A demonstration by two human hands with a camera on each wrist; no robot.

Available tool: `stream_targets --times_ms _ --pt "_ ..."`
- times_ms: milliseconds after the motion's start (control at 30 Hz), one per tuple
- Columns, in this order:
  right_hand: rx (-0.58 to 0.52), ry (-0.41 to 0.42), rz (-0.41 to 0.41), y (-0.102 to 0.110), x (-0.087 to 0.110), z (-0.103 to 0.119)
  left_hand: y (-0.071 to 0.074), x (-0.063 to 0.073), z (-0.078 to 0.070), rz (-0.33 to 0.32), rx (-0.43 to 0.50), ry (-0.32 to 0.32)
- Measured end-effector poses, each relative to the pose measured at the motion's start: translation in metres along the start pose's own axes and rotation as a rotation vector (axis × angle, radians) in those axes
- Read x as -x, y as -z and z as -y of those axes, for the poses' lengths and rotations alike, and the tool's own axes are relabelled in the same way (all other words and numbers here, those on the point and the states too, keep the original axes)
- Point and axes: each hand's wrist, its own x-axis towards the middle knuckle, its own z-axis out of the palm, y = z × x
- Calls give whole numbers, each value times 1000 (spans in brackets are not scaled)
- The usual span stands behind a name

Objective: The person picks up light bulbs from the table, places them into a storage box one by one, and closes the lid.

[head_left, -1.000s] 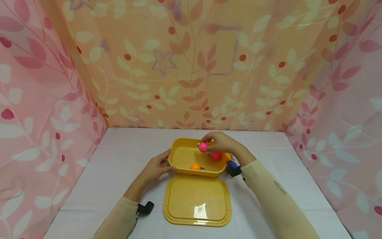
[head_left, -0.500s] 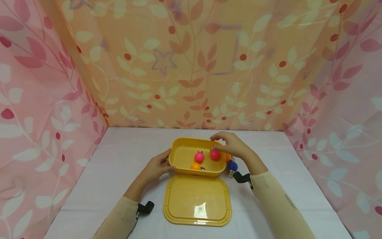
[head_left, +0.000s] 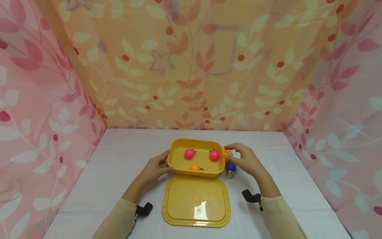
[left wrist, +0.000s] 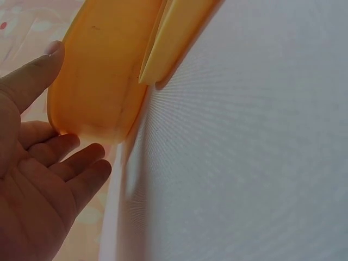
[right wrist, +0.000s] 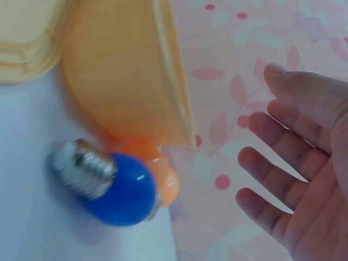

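A yellow plastic box [head_left: 185,170] stands uncovered, with two pink light bulbs [head_left: 189,153] and an orange bulb [head_left: 194,167] lying inside. My left hand [head_left: 155,168] touches the box's left end, its thumb and relaxed fingers at the wall and rim. Just past the right end, my right hand [head_left: 247,159] hovers with fingers spread and nothing held. Between it and the box lie a blue bulb [right wrist: 122,190] and orange bulb glass [right wrist: 169,185]; how many orange bulbs are there I cannot tell, as they overlap.
In front of the box lies its flat yellow lid [head_left: 195,202]. All this rests on a white-covered table [head_left: 134,142]. Patterned cloth walls [head_left: 179,83] rise behind it and at both sides.
My right hand has let go of a pink bulb in the box and moved right, beyond the end wall. That bulb has then rolled left. My left hand has stayed at the box.
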Motion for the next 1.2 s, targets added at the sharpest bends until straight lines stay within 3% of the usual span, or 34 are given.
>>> stream_targets --times_ms 433,667,867,1200 --pt "-81 -20 -77 -14 21 -40 0 -2 2 -5 -13 17" --pt "-84 -91 -47 -14 26 -65 -1 -1 1 0 -17 0" --pt "-125 -153 6 -11 30 -75 -2 -1 1 10 11 -12" --pt "-155 -106 22 -19 31 -90 -2 -1 0 1 18 -21"
